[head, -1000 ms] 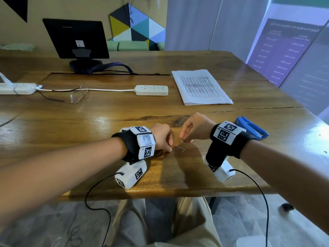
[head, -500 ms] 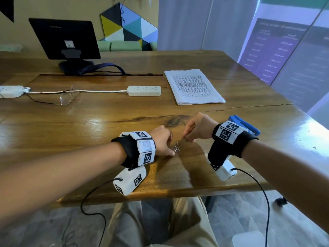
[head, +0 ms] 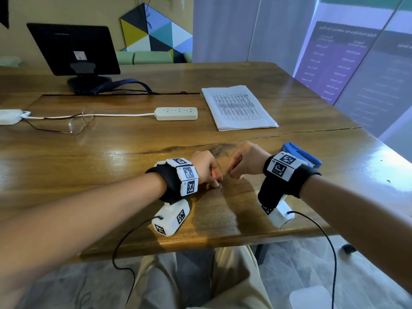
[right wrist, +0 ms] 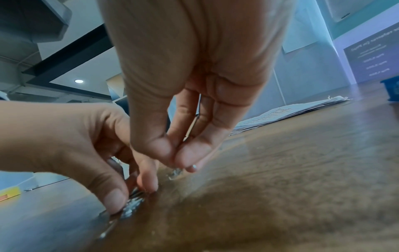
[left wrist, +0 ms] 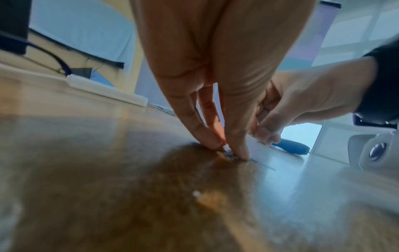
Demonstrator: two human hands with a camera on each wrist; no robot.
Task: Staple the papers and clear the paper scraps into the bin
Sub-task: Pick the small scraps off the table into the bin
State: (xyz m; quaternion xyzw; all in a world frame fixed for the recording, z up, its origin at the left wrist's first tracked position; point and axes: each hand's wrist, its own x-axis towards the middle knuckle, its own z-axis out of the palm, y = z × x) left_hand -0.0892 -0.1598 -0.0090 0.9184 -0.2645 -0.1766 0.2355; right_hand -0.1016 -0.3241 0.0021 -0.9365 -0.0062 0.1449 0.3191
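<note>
Soft daylight from the right leaves glare on the table and shadows under both wrists. The 2 wrist views are blurred, noisy and edge-warped.

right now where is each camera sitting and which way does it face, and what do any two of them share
Head: worn on the head, looking forward and down at the wooden table; shows both forearms, left hand, right hand and lap.
Left wrist: under the left wrist, low over the table, looking along the fingers pinching small metal bits.
Right wrist: under the right wrist, looking along its pinched fingers toward the left hand.
Shared: all three show the paper stack and blue stapler.
</note>
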